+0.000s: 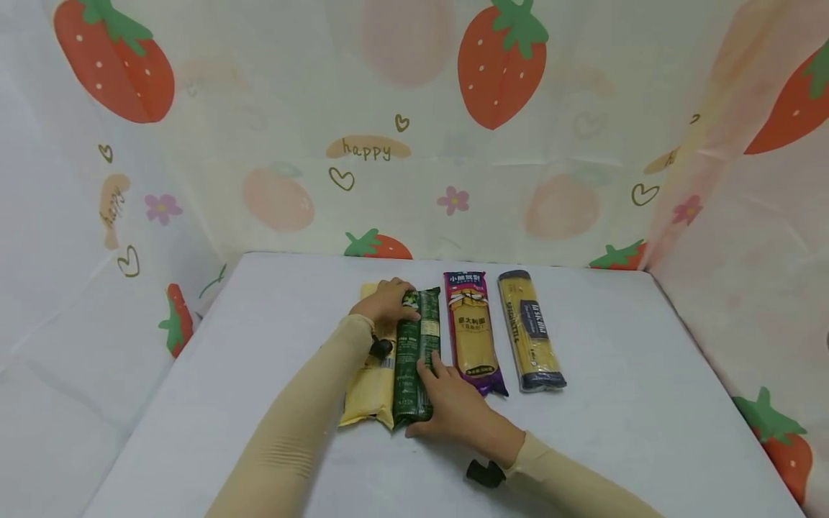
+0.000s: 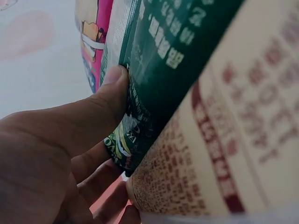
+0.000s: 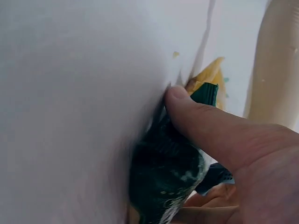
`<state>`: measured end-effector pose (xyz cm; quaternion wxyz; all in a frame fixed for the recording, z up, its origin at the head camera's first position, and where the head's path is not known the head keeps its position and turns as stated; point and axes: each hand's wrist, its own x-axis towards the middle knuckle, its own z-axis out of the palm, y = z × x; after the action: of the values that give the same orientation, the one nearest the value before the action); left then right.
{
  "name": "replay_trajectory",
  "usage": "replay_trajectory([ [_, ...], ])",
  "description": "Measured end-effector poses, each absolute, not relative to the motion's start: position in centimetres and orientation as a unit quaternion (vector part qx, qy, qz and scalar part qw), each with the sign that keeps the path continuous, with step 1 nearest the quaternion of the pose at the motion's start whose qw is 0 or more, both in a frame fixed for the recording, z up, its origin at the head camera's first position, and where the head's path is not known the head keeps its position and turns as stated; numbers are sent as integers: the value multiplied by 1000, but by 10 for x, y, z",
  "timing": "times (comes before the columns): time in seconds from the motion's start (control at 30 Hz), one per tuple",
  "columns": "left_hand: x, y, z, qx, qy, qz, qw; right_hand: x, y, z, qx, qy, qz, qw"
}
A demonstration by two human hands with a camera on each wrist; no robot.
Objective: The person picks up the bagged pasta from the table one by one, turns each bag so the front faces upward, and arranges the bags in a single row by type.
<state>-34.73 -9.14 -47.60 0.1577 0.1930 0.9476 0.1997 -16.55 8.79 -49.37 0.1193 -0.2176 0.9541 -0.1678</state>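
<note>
Your left hand (image 1: 386, 302) grips the far end of the long, glossy green packet (image 1: 417, 352) and your right hand (image 1: 456, 411) pinches its near end; it lies on the white table (image 1: 622, 403), partly over a pale yellow packet (image 1: 365, 392). Just right lie a purple pouch (image 1: 475, 332) with Chinese lettering, then clear-wrapped spaghetti (image 1: 529, 329), its label too small to read.

Soft, even light; sharp head view, blurred wrist views

The head view is bright, with faint shadows under the packets on the table (image 1: 615, 360) and bowed edges. Both wrist views are dimmer and out of focus: the green packet (image 2: 177, 60) and the thumb (image 3: 210, 130) look smeared.
</note>
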Motion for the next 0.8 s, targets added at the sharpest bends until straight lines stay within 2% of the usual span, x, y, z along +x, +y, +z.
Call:
replay_trajectory([
  [0.3,-346,-89,-475,183,946,209,168,-162,86,-493,-218,958,-148,115],
  [0.5,-345,-90,-477,212,943,195,166,-160,88,-491,-220,959,-140,114],
  [0.8,-346,-92,-477,227,945,189,138,-161,96,-497,-219,948,-199,120],
])
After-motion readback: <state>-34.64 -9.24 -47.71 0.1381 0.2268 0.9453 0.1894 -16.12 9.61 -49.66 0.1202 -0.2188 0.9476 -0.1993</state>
